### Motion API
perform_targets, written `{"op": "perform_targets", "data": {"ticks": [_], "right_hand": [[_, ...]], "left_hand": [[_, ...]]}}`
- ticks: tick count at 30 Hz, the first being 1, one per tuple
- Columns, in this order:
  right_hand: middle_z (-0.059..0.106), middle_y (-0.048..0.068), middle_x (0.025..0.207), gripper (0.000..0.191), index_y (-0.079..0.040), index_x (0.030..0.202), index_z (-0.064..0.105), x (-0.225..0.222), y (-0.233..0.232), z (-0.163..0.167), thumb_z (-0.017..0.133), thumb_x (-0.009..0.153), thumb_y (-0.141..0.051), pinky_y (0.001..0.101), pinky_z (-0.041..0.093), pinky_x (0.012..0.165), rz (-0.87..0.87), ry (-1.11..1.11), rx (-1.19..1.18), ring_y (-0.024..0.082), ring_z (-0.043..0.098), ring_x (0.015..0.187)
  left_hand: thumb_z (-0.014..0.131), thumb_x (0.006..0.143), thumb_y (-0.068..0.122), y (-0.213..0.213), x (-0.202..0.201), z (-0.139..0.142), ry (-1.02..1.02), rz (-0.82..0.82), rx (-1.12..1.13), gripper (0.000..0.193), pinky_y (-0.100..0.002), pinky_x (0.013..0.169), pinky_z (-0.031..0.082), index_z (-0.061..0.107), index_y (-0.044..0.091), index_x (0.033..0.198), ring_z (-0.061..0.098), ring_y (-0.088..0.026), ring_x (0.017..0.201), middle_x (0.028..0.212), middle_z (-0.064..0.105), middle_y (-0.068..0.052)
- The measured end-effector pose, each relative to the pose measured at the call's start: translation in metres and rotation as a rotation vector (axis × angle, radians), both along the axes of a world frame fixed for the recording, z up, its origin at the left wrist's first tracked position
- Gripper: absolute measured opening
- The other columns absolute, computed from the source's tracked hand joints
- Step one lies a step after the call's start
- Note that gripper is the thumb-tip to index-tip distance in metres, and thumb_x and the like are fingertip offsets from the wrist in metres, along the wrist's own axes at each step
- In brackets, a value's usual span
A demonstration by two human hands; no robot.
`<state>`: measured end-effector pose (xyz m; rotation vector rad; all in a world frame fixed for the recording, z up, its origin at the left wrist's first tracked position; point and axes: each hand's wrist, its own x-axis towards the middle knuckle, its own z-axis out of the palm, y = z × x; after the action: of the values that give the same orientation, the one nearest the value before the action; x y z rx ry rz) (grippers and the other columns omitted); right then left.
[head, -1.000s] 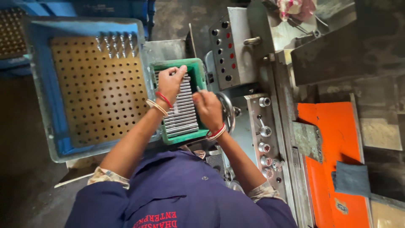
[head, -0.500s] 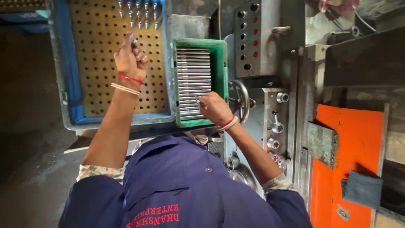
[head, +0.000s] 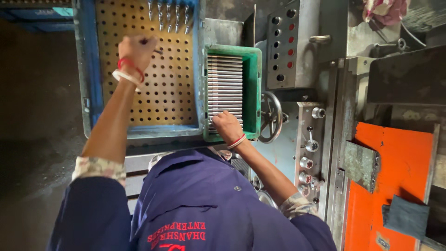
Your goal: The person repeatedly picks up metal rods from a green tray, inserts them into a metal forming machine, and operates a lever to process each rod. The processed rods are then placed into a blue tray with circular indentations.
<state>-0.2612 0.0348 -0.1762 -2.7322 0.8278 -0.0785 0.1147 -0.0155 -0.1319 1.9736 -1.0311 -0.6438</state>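
Note:
My left hand reaches out over the perforated brown board inside the blue crate, fingers closed around a thin metal rod whose dark tip pokes out to the right. Several metal rods stand upright in holes at the board's far edge. My right hand rests at the near end of the green tray, fingers down on the row of metal rods lying side by side in it; whether it grips one is hidden.
A grey machine panel with round buttons stands right of the tray, a handwheel just beside my right hand, and knobs below. An orange metal surface with a dark cloth lies at the right.
My left hand went from the green tray to the perforated board and moved further up it with a rod. My right hand stayed at the tray's near end.

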Motion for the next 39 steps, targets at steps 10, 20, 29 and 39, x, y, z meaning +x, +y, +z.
{"op": "perform_targets", "data": {"ticks": [10,20,29,39], "right_hand": [[0.064,0.011,0.088,0.014,-0.006,0.088,0.064,-0.018,0.03,0.064,0.074,0.087,-0.016,0.0422,0.051,0.081,-0.302,-0.18,0.087,0.032,0.062,0.091],[0.068,0.009,0.087,0.018,-0.007,0.095,0.068,-0.043,0.012,0.128,0.081,0.085,-0.014,0.0387,0.053,0.074,-0.516,-0.391,0.093,0.028,0.067,0.082],[0.064,0.004,0.085,0.021,-0.005,0.111,0.07,-0.013,-0.011,0.202,0.074,0.094,-0.017,0.0279,0.046,0.069,-0.493,-0.662,0.549,0.011,0.054,0.076],[0.056,0.016,0.078,0.031,-0.001,0.091,0.059,-0.06,0.055,0.213,0.053,0.106,-0.027,0.0431,0.045,0.067,-0.545,-0.424,0.297,0.033,0.057,0.072]], "left_hand": [[0.063,0.098,0.015,-0.119,0.023,-0.017,-0.744,-0.086,0.315,0.018,-0.053,0.071,0.058,0.079,0.006,0.096,0.073,-0.041,0.09,0.098,0.075,-0.021],[0.076,0.097,0.049,-0.077,0.021,0.081,-0.784,-0.326,0.084,0.046,-0.05,0.074,0.059,0.08,0.004,0.092,0.073,-0.041,0.079,0.083,0.073,-0.025],[0.071,0.088,0.042,0.007,-0.081,0.153,0.318,-0.735,0.057,0.034,-0.027,0.042,0.047,0.079,0.01,0.093,0.059,-0.008,0.046,0.07,0.074,-0.007],[0.065,0.101,0.036,0.027,-0.203,0.048,1.557,-0.335,0.061,0.028,-0.038,0.075,0.06,0.063,0.01,0.09,0.066,-0.017,0.073,0.079,0.064,-0.002]]}}
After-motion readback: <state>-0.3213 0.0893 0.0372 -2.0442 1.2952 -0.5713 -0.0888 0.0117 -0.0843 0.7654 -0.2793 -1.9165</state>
